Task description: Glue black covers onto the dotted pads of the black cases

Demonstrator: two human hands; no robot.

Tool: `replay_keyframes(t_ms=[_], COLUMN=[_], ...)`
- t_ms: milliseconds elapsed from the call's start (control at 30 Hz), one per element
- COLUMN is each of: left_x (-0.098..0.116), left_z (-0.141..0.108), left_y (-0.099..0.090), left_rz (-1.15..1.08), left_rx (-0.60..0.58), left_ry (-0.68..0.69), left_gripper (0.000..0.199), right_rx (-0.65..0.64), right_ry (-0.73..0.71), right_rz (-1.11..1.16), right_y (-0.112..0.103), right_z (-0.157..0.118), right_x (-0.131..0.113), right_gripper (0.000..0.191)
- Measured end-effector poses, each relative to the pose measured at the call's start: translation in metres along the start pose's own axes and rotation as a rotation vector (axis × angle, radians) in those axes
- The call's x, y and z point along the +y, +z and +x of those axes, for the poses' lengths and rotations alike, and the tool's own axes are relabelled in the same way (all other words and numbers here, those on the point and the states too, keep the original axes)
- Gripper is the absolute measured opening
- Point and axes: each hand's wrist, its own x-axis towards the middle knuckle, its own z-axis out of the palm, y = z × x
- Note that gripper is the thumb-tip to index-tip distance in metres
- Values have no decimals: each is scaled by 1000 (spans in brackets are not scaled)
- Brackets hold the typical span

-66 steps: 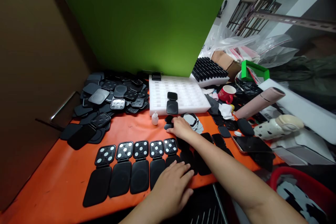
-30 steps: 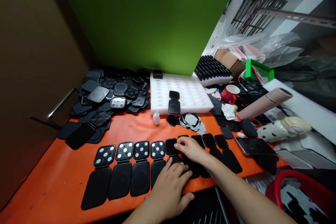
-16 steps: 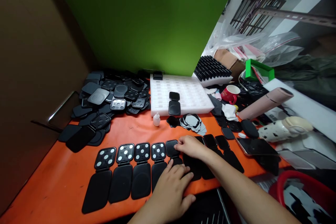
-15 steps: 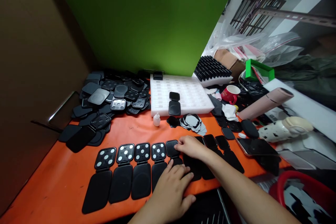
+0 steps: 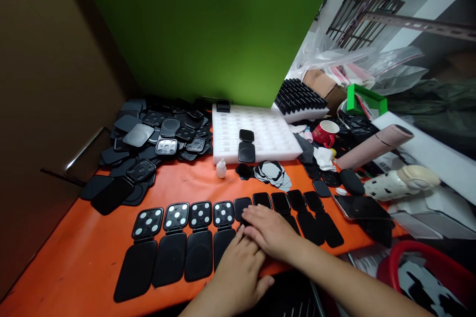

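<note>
On the bench point(image 5: 74, 272), the right hand point(image 5: 270, 230) overlaps the left hand point(image 5: 240, 270), both grips flat and unclenched over the black case point(image 5: 241, 203) just right of four dotted cases point(image 5: 176, 215).

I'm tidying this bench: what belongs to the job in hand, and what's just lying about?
Seemingly the job's: row of hinged black cases, beneath left hand and right hand; pile of black cases; flat cut pieces.

Likely just lying about: red mug; phone; pink bottle.

No lettering, brand or number can be read here; any marking on the red mug point(image 5: 321, 135) is too small to make out.
</note>
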Motion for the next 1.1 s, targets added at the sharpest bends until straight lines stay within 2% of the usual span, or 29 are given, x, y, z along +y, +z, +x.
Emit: replay_keyframes(t_ms=[67, 167, 400, 533, 633, 700, 800, 933, 1000, 1100], left_x=[-1, -3, -8, -7, -4, -1, 3, 4, 1, -10], left_z=[0, 0, 1, 1, 2, 2, 2, -9, -19, -34], left_y=[1, 3, 3, -2, -8, -13, -20, -23, -21, -16], left_rz=[21, 14, -74, -96, -109, -119, -114, -59, -16, 71], left_rx=[-10, -10, -53, -71, -73, -88, -121, -45, 1, 67], left_ry=[26, 33, 35, 35, 40, 31, 2, 7, 26, 36], left_gripper=[63, 71, 80, 80, 77, 73, 64, 51, 43, 35], right_rx=[-33, -80, -145, -115, -76, -50, 37, 154, 151, 108], right_ry=[-37, -2, 25, 45, 29, 52, 188, 393, 441, 450], right_rz=[-6, -89, -229, -245, -226, -200, -200, -266, -288, -321], right_y=[8, 15, 11, 14, 8, -4, -26, -46, -50, -51], right_z=[-7, -3, 19, 25, 26, 27, 29, 39, 46, 53], right_x=[0, 1, -11, -18, -16, -6, 22, 69, 86, 97], right_gripper=[38, 38, 36, 36, 35, 32, 32, 35, 39, 37])
